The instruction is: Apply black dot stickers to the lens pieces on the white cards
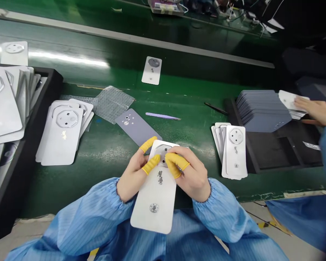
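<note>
A white phone back cover with dark lettering, a round emblem and a camera ring is tilted up in front of me. My left hand grips its upper left edge, with the yellow-capped thumb on the face by the camera ring. My right hand is closed at the upper right edge, its yellow-capped fingers pressed against the camera ring. Whether a small part sits between those fingers is hidden. Just behind the cover lies a grey-blue phone-shaped panel with camera holes. Purple tweezers rest beyond it on the green bench.
White covers are stacked at left and right. A black tray holds more covers. A co-worker's hand touches covers in the right tray, beside grey panels. Bubble wrap, one cover and a black tool lie farther back.
</note>
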### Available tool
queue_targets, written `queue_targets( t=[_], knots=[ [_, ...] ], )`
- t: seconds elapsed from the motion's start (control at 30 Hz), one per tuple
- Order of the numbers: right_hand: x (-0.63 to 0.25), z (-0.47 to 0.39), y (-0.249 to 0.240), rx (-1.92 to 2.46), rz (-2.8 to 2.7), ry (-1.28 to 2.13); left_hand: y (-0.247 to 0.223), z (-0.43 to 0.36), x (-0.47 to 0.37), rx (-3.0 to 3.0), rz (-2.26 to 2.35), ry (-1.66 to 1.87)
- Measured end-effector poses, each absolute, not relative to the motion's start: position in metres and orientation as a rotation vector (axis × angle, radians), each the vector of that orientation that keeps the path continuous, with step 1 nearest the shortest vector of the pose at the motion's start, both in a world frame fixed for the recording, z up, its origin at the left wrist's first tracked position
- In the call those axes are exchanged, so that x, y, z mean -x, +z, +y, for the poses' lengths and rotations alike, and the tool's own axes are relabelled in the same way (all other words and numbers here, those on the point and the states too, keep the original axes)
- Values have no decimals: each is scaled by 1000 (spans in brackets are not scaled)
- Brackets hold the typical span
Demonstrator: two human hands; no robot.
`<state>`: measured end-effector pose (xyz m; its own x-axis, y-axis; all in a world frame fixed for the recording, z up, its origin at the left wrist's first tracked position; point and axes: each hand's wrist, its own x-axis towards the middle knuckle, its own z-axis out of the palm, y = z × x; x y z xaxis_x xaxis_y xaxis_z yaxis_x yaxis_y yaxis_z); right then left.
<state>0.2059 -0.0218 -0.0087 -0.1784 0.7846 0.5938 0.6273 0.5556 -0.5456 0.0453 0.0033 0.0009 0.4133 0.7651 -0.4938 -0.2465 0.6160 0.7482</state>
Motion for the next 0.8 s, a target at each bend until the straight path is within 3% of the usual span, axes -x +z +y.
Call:
queue_targets(
  t=[0.2,0.8],
  knots=[
    [-212,-19,-7,1207,-1999,329,3,-5,-45,-875,903,736],
    [-213,-26,-9,1096,-2114,122,-10,-21,-41,-1310,1157,676]
  ],
)
